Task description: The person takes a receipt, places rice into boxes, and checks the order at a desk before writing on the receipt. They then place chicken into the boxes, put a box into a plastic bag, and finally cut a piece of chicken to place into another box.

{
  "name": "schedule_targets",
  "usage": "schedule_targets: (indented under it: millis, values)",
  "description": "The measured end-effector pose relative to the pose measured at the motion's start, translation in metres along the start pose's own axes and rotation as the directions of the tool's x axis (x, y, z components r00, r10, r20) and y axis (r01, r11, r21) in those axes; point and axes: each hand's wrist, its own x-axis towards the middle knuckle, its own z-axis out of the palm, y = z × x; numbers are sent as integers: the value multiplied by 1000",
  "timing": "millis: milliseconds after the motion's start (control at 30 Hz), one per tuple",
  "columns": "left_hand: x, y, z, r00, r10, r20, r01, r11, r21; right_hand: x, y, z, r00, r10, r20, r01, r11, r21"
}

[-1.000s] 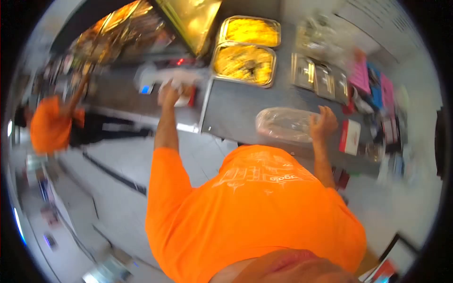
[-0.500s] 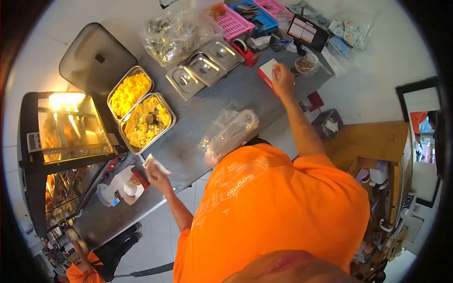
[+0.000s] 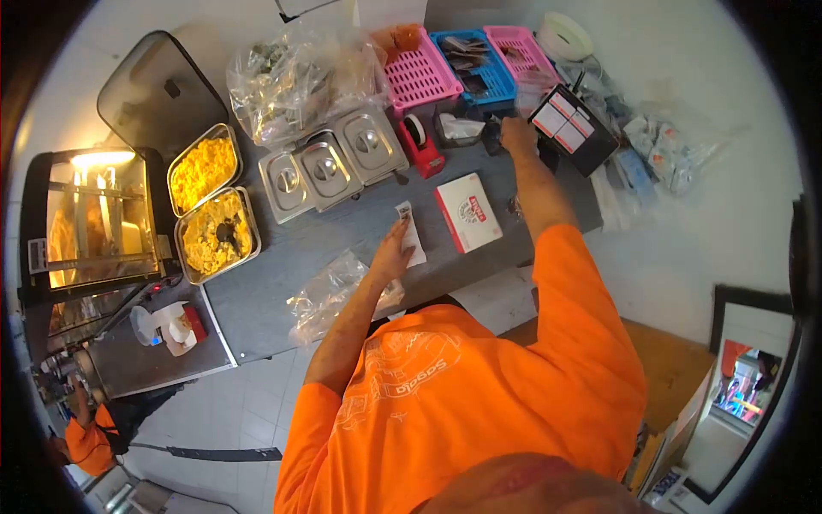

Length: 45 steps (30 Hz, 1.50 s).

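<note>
My left hand [image 3: 392,253] is on a printed white paper slip [image 3: 414,236] at the counter, fingers reaching along it and closed on its edge. My right hand [image 3: 518,139] is at the back of the counter, by a small dark holder [image 3: 492,135] and a black tablet [image 3: 572,128]. Its fingers are curled; what they hold, if anything, is hidden. Between my arms lies a closed white and red box [image 3: 468,212]. A clear plastic bag [image 3: 334,295] lies beneath my left forearm.
Lidded steel containers [image 3: 328,169], a red tape dispenser [image 3: 420,147] and pink [image 3: 419,73] and blue [image 3: 475,68] baskets line the back. Two trays of yellow food [image 3: 203,174] stand left, beside a lit display case [image 3: 103,214]. A person in orange [image 3: 90,441] is at lower left.
My left hand has moved right along the counter with the white paper, now down on the surface. My right hand has left the box and reached farther back. The view has shifted right.
</note>
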Motion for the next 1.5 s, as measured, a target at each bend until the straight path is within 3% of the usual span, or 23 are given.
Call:
schedule_targets:
  millis: [67,133,267,333,400,467,500,567,600,700,733,800,833,867,933,1000,1100,1133,1200,1333,1400,1433,1500]
  values:
    - [10,-1,22,996,-86,6,86,995,53,11,1,6,997,-19,70,19,1000,-7]
    - [15,-13,27,983,-184,29,181,979,90,14,5,10,988,-137,-64,132,988,-79]
    - [11,15,-2,922,-387,-21,377,886,271,4,16,-35,996,-90,17,90,996,6]
    - [3,-5,4,926,-357,-125,378,891,253,-14,33,-57,992,86,88,-112,929,354]
    - [-4,-7,4,940,-156,-304,275,873,403,-51,42,-100,964,-194,184,-29,608,793]
    - [-5,-3,5,931,-190,-311,312,857,411,-88,24,-129,895,-285,344,-296,196,935]
    - [-7,-1,3,928,-215,-305,336,838,429,-101,8,-139,886,-298,355,-304,202,931]
    - [-13,-8,4,931,-232,-283,341,831,439,-131,-20,-145,817,-441,371,-470,-136,872]
    - [-18,-13,5,922,-267,-279,369,822,434,-139,-28,-136,796,-464,390,-495,-126,860]
    - [-19,-11,-7,929,-277,-244,362,815,452,-154,-62,-116,696,-614,373,-660,-342,669]
    - [-19,-12,-8,928,-288,-236,367,817,445,-161,-74,-110,674,-635,377,-678,-330,657]
    - [-21,-15,-8,931,-267,-250,355,825,440,-177,-104,-82,767,-580,276,-621,-562,546]
    - [-22,-14,-9,935,-252,-251,344,822,455,-183,-123,-53,822,-519,233,-526,-538,659]
    - [-23,-13,-11,938,-238,-251,333,818,469,-192,-140,-30,805,-544,236,-547,-526,651]
    - [-24,-21,-9,936,-233,-262,333,826,455,-211,-167,-3,889,-379,258,-414,-424,805]
    - [-25,-24,-6,940,-212,-266,315,840,442,-228,-190,-5,870,-340,357,-487,-476,733]
    - [-26,-20,-9,942,-200,-268,306,841,447,-242,-212,21,980,-172,98,-139,-248,959]
    - [-26,-20,-8,943,-202,-265,306,838,452,-243,-214,17,980,-173,102,-144,-246,959]
    - [-25,-21,-9,944,-206,-259,307,834,459,-240,-216,7,983,-182,-16,11,-25,1000]
    - [-26,-23,-8,947,-186,-262,291,842,454,-236,-218,18,939,-332,-93,108,27,994]
    - [-26,-22,-8,948,-187,-256,289,842,455,-233,-219,22,985,-99,-141,152,116,982]
    - [-26,-21,-8,948,-192,-254,293,839,458,-234,-216,20,985,-97,-140,151,118,981]
    - [-25,-22,-10,948,-194,-253,294,836,464,-237,-210,15,910,-390,-140,179,64,982]
